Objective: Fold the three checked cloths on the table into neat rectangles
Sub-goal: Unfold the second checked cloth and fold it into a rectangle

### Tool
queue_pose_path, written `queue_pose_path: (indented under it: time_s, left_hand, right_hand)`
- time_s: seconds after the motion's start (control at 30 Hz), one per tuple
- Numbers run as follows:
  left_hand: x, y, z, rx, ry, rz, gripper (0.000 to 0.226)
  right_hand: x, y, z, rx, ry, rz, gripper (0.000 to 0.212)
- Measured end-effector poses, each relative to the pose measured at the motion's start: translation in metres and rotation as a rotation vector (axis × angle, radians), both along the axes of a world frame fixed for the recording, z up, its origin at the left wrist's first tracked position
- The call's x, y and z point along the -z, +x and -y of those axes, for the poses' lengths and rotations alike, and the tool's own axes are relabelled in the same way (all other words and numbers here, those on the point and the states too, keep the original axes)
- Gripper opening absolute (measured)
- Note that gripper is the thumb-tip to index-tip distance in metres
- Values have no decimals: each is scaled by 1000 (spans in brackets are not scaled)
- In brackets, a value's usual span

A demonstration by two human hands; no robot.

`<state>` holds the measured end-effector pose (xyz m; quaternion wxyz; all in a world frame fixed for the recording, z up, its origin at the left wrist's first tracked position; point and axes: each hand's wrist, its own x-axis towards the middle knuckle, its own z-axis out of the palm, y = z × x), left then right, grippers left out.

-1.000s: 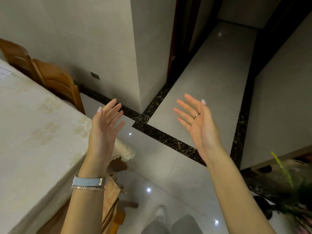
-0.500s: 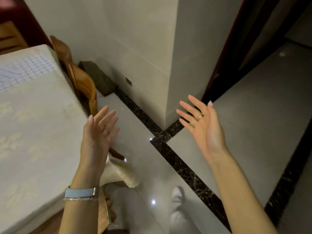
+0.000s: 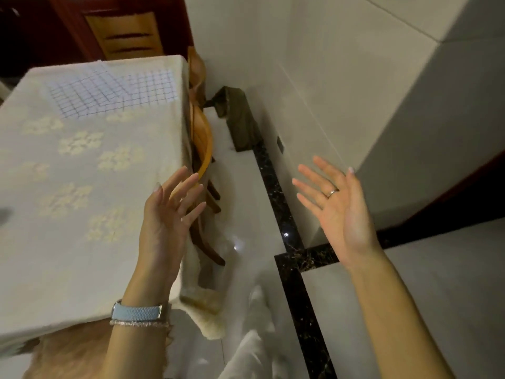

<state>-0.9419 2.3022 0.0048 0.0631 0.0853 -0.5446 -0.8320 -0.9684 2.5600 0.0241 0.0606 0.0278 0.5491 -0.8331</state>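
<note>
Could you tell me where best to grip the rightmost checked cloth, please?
Probably pinch the rightmost checked cloth by its near right corner, coming from the right side of the table: it lies flat, and that corner looks free of overlap.

Cream tablecloth (image 3: 82, 242) here: woven cloth, matt, with a paler flower pattern worked into it. On it the checked cloths (image 3: 114, 90), thin soft fabric, white with dark grid lines, matt too. The chair (image 3: 203, 143) is wood under orange varnish, with a clear sheen on the curved back. A fleecy pad (image 3: 210, 321), shaggy and cream. The floor (image 3: 451, 283) is pale tile, polished, throwing back spots of light; its border strip (image 3: 306, 310) is black veined stone, glossy. The wall (image 3: 328, 77) tiles look smooth, satin. Watch band (image 3: 135, 313): pale blue, textured weave. The bracelet (image 3: 139, 323) glitters. The ring (image 3: 332, 192) is shiny metal.
</note>
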Motion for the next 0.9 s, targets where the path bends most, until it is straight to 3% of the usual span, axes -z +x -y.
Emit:
queue_pose_path:
  time_s: [0.67,0.9]
  left_hand:
    - [-27,-324,48,-214,-39,-73,58]
    - [-2,-408,69,-356,-8,10,49]
  right_hand:
    - [-28,-375,72,-258,15,-86,55]
    - [-10,-497,112,-372,34,-46,52]
